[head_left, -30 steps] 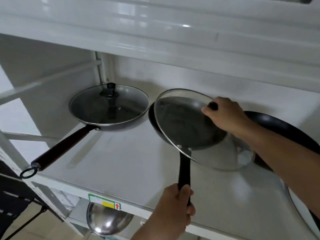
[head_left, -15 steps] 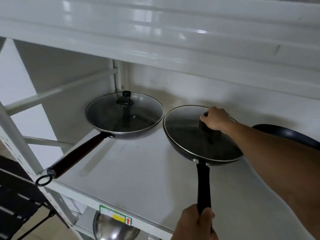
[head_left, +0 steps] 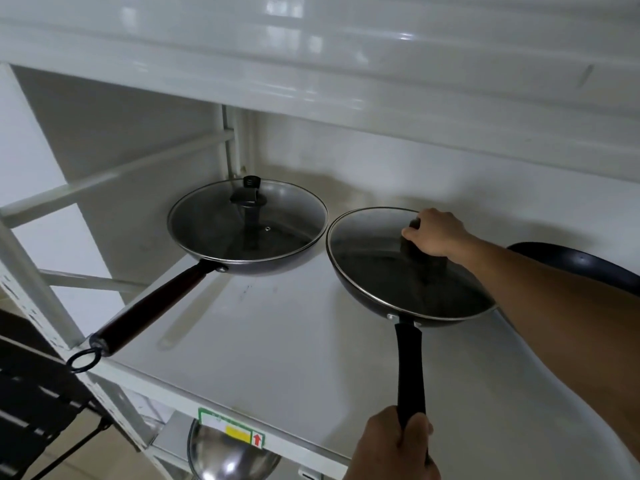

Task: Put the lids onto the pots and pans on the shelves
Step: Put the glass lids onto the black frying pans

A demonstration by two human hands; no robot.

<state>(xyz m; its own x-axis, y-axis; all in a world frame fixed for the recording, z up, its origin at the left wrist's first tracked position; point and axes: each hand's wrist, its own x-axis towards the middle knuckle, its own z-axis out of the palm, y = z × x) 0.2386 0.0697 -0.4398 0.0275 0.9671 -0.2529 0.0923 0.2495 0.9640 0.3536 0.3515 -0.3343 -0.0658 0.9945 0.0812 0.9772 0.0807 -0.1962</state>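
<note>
A black frying pan [head_left: 360, 291] sits on the white shelf [head_left: 277, 341], with a glass lid [head_left: 374, 258] lying flat on its rim. My right hand [head_left: 433, 235] grips the lid's black knob from above. My left hand [head_left: 394, 445] holds the end of the pan's black handle [head_left: 410, 368] at the shelf's front edge. To the left, a second pan [head_left: 263, 265] with a dark wooden handle [head_left: 152, 306] carries its own glass lid [head_left: 242, 226] with a black knob.
Another black pan's rim [head_left: 571, 261] shows behind my right forearm. A shiny steel pot or lid [head_left: 228, 459] sits on the lower shelf. The upper shelf [head_left: 311, 81] hangs low overhead. A white upright post [head_left: 27, 282] and black chair [head_left: 34, 393] stand at left.
The glass lid went from tilted against the pan to lying flat on its rim. My right hand stayed on the knob and my left hand kept the handle.
</note>
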